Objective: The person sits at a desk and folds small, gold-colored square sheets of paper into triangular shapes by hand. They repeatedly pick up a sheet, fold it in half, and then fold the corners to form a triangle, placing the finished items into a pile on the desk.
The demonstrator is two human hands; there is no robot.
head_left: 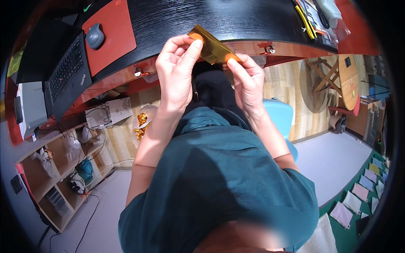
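Observation:
A strip of shiny, see-through amber film point(214, 47) is stretched between my two hands over the front edge of the black desk. My left hand point(177, 67) pinches its upper left end between thumb and bent fingers. At the lower right end, my right hand point(248, 78) grips it the same way, thumb on top. An orange tint shows where fingertips lie behind the film. The strip tilts down toward the right, with a crease near its middle. Whether it has more than one layer I cannot tell.
On the black desk point(168, 25) are an open laptop point(67, 63), a grey mouse point(95, 36) on a red mat point(114, 50), and a yellow-handled tool point(307, 23). Below left, a bag with gold shiny pieces point(142, 120) and a cubby shelf point(63, 164) with cables. A blue chair point(278, 114) stands behind my right arm.

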